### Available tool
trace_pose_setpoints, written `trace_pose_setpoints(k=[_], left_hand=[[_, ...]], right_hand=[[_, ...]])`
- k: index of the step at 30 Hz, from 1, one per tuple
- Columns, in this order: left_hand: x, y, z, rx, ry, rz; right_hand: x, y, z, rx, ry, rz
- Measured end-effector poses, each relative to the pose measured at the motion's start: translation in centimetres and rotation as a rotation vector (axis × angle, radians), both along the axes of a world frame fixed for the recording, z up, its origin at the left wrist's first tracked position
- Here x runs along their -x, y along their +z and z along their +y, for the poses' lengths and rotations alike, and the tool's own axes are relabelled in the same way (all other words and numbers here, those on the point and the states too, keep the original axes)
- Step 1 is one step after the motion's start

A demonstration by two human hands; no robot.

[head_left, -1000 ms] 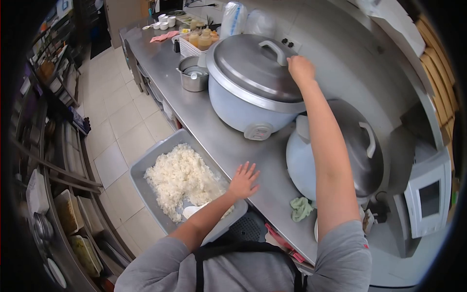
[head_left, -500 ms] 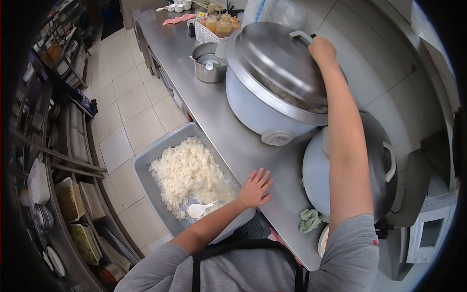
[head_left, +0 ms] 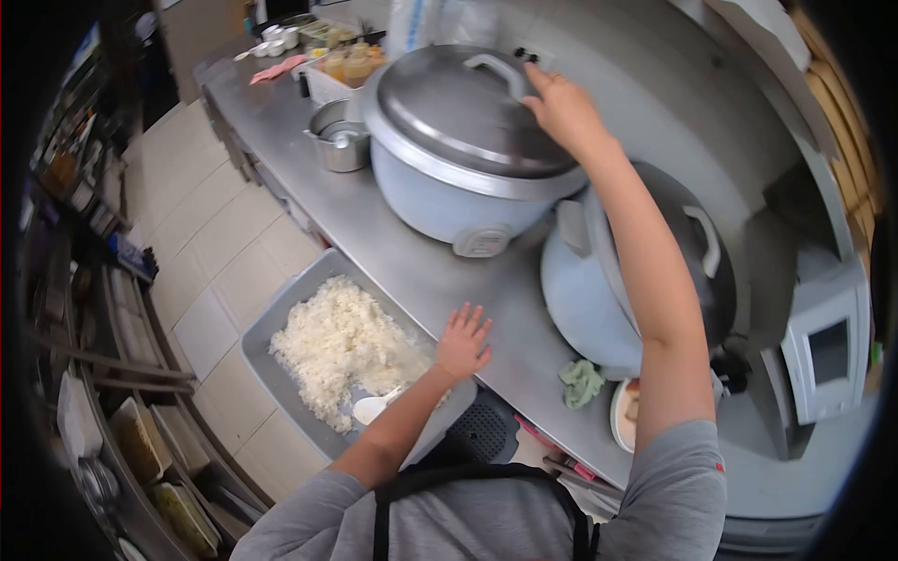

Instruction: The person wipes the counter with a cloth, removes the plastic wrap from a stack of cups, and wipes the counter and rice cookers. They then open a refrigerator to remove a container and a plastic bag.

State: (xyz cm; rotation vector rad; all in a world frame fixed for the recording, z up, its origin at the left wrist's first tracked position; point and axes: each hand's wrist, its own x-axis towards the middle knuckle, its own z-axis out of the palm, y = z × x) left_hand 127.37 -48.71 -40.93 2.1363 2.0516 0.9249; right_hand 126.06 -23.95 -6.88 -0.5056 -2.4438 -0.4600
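A large pale-blue rice cooker (head_left: 430, 201) stands on the steel counter, its metal lid (head_left: 440, 107) lying flat on the rim. My right hand (head_left: 564, 114) is just right of the curved lid handle (head_left: 500, 73), fingers stretched and apart, not wrapped around it. Spread-fingered, my left hand (head_left: 463, 343) rests at the counter's front edge and holds nothing. Below it, a grey tub (head_left: 257, 351) contains a heap of cooked white rice (head_left: 337, 337). A white rice paddle (head_left: 369, 408) lies in the rice, partly hidden by my left forearm.
A second rice cooker (head_left: 585, 290) stands to the right, near a green cloth (head_left: 581, 383) and a bowl (head_left: 619, 425). Further along the counter (head_left: 281, 150) are a steel pot (head_left: 341, 150) and a white basket of bottles (head_left: 327, 86). Shelves with food containers (head_left: 140, 439) line the left side.
The tilted lid has come down onto the rice cooker. My right hand has let go of its handle. The whole view has shifted, while my left hand stays at the counter edge.
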Motion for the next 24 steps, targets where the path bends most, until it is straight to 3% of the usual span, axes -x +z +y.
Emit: trace_pose_setpoints(k=[4,6,9,13,17,19,21,22,24], left_hand=[[-0.7,-1.5,0.3,-0.062,0.027,0.031],[-1.0,-1.2,0.4,-0.078,0.029,0.054],[-1.5,-1.3,0.5,-0.074,0.026,0.089],[-1.6,-2.0,0.8,-0.001,0.030,0.068],[-3.3,-2.9,1.4,0.118,0.199,-0.050],[-8.8,-1.2,-1.7,-0.045,0.251,-0.359],[-14.2,-3.4,-3.7,-0.004,0.159,-0.371],[-18.8,-3.0,-6.0,0.005,0.100,-0.544],[-27.9,-3.4,-9.9,0.053,-0.042,-0.497]], right_hand=[[-10.0,2.6,-10.2,0.131,-0.076,-0.217],[-16.1,3.0,-13.6,0.056,0.041,-0.236],[-25.0,5.0,-19.2,-0.043,-0.056,-0.290],[-37.6,8.3,-27.0,0.003,-0.309,-0.251],[-50.9,10.5,-36.9,0.041,-0.598,-0.227],[-58.0,10.9,-42.2,0.068,-0.740,-0.208],[-64.9,10.7,-47.1,0.117,-0.843,-0.196],[-68.2,10.8,-49.2,0.177,-0.905,-0.181],[-73.8,10.6,-53.2,0.163,-0.970,-0.153]])
